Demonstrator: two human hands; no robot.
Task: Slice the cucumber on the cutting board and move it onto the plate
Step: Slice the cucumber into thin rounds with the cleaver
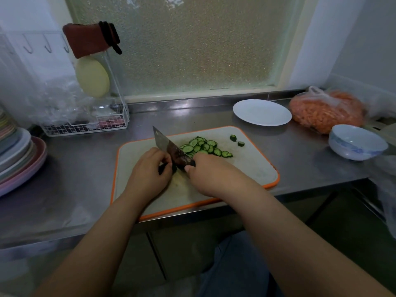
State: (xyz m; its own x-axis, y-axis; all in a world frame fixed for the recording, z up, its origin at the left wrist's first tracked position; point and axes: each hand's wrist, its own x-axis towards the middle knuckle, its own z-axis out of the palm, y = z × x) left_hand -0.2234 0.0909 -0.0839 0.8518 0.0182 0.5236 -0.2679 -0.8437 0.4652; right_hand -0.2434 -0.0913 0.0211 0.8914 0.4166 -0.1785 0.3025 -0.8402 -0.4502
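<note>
1. My right hand (205, 172) grips the cleaver (169, 146) by its handle, blade angled across the cutting board (252, 166).
2. My left hand (150, 168), fingers curled, pinches the dark cucumber stub (166, 168) just beside the blade (mostly hidden).
3. Cucumber slices (203, 146) lie piled right of the blade; two end pieces (236, 140) sit apart.
4. White plate (262, 112) sits beyond the board.
</note>
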